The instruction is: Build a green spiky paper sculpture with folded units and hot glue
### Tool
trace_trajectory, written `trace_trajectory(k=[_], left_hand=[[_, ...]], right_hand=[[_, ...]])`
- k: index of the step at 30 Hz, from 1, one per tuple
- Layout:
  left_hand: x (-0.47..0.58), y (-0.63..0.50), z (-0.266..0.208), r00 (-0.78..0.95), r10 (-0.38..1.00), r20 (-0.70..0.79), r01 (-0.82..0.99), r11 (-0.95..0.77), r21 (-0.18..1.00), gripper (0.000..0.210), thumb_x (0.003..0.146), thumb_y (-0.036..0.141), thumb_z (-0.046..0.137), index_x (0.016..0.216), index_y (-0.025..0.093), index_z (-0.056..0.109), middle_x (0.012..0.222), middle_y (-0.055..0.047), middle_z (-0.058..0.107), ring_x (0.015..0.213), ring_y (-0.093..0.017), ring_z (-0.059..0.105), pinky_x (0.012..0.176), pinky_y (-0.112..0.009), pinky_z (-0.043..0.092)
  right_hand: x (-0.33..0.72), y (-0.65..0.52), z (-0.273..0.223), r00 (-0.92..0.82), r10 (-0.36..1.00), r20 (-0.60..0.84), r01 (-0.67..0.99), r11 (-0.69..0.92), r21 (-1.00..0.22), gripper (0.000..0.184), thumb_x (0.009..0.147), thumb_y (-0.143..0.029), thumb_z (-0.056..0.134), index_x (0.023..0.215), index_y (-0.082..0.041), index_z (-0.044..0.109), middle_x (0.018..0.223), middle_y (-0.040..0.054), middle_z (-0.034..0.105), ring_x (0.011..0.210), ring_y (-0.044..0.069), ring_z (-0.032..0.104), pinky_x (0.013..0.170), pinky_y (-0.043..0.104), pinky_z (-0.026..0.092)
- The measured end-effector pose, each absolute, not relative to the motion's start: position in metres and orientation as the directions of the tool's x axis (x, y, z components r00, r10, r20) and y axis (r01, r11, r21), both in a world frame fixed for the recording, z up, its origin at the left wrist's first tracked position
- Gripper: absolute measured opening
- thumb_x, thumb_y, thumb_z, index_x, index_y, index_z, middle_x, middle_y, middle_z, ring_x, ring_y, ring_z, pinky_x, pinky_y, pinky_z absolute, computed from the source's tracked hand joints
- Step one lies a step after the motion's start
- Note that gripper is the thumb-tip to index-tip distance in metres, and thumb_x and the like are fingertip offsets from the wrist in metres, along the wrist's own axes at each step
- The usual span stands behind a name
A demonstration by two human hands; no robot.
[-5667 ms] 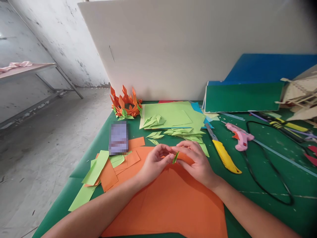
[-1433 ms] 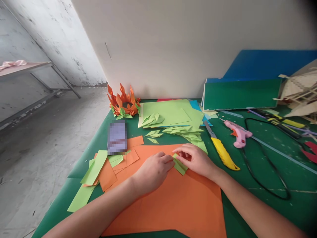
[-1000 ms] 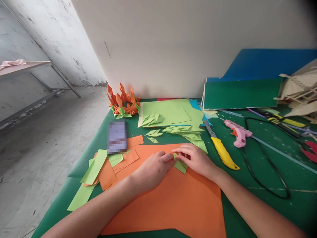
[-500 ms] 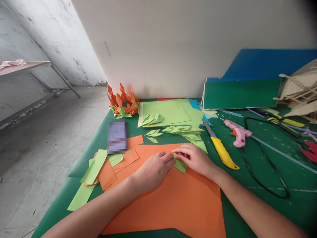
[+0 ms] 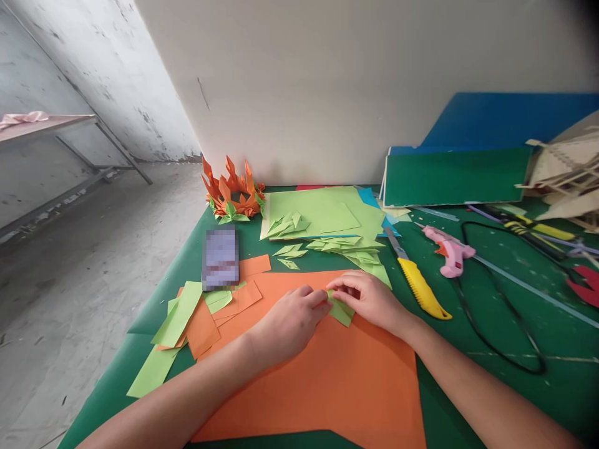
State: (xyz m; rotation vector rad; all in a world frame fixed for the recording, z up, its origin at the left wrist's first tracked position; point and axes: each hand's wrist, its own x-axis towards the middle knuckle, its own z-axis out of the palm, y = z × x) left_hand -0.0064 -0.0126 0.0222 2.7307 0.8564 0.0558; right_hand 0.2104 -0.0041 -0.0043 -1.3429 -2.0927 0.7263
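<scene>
A small piece of green paper (image 5: 343, 313) is pinched between my two hands, over a large orange sheet (image 5: 322, 380). My left hand (image 5: 297, 318) is closed on its left corner, the fingertips bunched together. From the right, my right hand (image 5: 367, 299) grips its upper edge with thumb and fingers, partly covering it. The fingertips of both hands nearly meet, so the fold between them is hidden. Beyond the hands lie several folded green paper pieces (image 5: 349, 248), some in an overlapping row.
An orange and green paper crown (image 5: 233, 193) stands at the back left, behind a blurred phone-like rectangle (image 5: 220, 257). Loose paper strips (image 5: 180, 315) lie left. On the right are a yellow utility knife (image 5: 421, 287), a pink glue gun (image 5: 452, 252) with its black cord, and green board (image 5: 456, 176).
Almost nothing differs. My fingertips have shifted very slightly at the top of the green paper, which stays in the same place between both hands.
</scene>
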Motion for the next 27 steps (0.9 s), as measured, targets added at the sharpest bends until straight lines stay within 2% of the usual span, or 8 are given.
trace_trajectory(k=[5, 14, 22, 27], left_hand=[[-0.0065, -0.0143, 0.0205, 0.818, 0.575, -0.024, 0.557, -0.782, 0.28, 0.027, 0.094, 0.013, 0.033, 0.109, 0.022, 0.054, 0.109, -0.008, 0.054, 0.086, -0.02, 0.051, 0.073, -0.03, 0.044], [-0.0075, -0.0142, 0.0212, 0.819, 0.573, -0.017, 0.557, -0.79, 0.257, 0.029, 0.095, 0.015, 0.033, 0.115, 0.023, 0.053, 0.11, -0.009, 0.055, 0.088, -0.02, 0.052, 0.077, -0.03, 0.045], [-0.0069, -0.0146, 0.0252, 0.81, 0.583, -0.064, 0.576, -0.773, 0.265, 0.029, 0.093, 0.015, 0.039, 0.116, 0.024, 0.054, 0.106, -0.008, 0.059, 0.091, -0.021, 0.053, 0.081, -0.033, 0.046], [-0.0072, -0.015, 0.0267, 0.814, 0.576, -0.073, 0.572, -0.775, 0.269, 0.027, 0.092, 0.014, 0.039, 0.111, 0.022, 0.058, 0.105, -0.008, 0.059, 0.09, -0.021, 0.052, 0.083, -0.033, 0.046]], right_hand=[[0.2086, -0.0027, -0.0037, -0.362, 0.922, 0.137, 0.623, 0.348, -0.7, 0.012, 0.089, -0.024, 0.058, 0.091, -0.025, 0.07, 0.085, 0.0011, 0.07, 0.072, 0.016, 0.059, 0.067, 0.029, 0.047], [0.2099, -0.0034, -0.0049, -0.371, 0.919, 0.137, 0.612, 0.352, -0.708, 0.014, 0.089, -0.023, 0.058, 0.091, -0.025, 0.071, 0.084, 0.0016, 0.07, 0.073, 0.016, 0.06, 0.067, 0.029, 0.048], [0.2105, -0.0036, -0.0065, -0.341, 0.925, 0.169, 0.6, 0.352, -0.719, 0.015, 0.088, -0.028, 0.06, 0.097, -0.023, 0.07, 0.081, 0.0033, 0.069, 0.06, 0.014, 0.056, 0.059, 0.028, 0.05], [0.2113, -0.0038, -0.0058, -0.363, 0.914, 0.18, 0.592, 0.375, -0.714, 0.014, 0.09, -0.026, 0.056, 0.09, -0.023, 0.07, 0.088, 0.0034, 0.071, 0.073, 0.016, 0.062, 0.065, 0.028, 0.05]])
